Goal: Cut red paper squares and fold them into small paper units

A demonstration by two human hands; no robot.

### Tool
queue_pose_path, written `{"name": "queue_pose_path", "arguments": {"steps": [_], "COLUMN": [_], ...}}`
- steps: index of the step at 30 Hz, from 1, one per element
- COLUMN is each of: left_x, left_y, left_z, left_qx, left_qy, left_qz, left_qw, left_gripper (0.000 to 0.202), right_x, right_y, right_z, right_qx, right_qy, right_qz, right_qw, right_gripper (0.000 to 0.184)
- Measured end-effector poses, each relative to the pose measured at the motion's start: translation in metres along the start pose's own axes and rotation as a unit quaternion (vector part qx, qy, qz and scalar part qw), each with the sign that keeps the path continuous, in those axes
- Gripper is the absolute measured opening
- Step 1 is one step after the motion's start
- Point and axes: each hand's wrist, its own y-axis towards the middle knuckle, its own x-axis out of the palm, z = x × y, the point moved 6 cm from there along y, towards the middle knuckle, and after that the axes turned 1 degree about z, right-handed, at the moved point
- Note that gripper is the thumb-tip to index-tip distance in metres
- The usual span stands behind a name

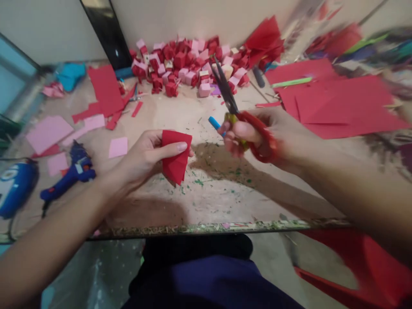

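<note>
Left hand (149, 150) has its grip pinched on a small red paper (174, 165), with the thumb on top. That paper is over the middle of the surface (167, 111), near the front edge. Right hand (257, 134) has its grip closed around the scissors (232, 105), and the blades point up and away, well apart from the paper. Something blue (215, 123) pokes out by the right fingers. Tiny green bits (198, 182) are scattered below. At the back sits a big heap of little pink and red boxes (183, 60). A blue glue gun (79, 168) lies on the left, near a pink square (118, 147). Big red sheets (341, 103) lie on the right, with a green pen (291, 82) on top.
</note>
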Motion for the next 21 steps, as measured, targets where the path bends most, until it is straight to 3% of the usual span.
{"name": "queue_pose_path", "arguments": {"steps": [3, 9, 14, 18, 21], "left_x": [-0.002, -0.006, -0.006, -0.006, -0.003], "left_y": [-0.001, -0.004, -0.006, -0.008, -0.009], "left_z": [0.002, 0.004, 0.006, 0.006, 0.002], "left_qx": [0.041, 0.13, 0.169, 0.171, 0.132], "left_qy": [-0.032, -0.032, -0.011, -0.001, 0.002], "left_qz": [0.061, 0.108, 0.107, 0.117, 0.107], "left_qw": [0.997, 0.985, 0.98, 0.978, 0.985], "left_gripper": [0.025, 0.023, 0.02, 0.024, 0.029], "right_x": [0.025, 0.057, 0.067, 0.071, 0.07], "right_y": [0.003, -0.002, -0.01, -0.013, -0.012], "right_z": [0.002, 0.035, 0.039, 0.04, 0.04], "right_qx": [-0.03, 0.049, 0.043, 0.022, -0.011], "right_qy": [0.125, 0.141, 0.197, 0.185, 0.175], "right_qz": [0.035, -0.027, -0.097, -0.083, -0.057], "right_qw": [0.991, 0.988, 0.975, 0.979, 0.983], "right_gripper": [0.032, 0.037, 0.039, 0.035, 0.03]}}
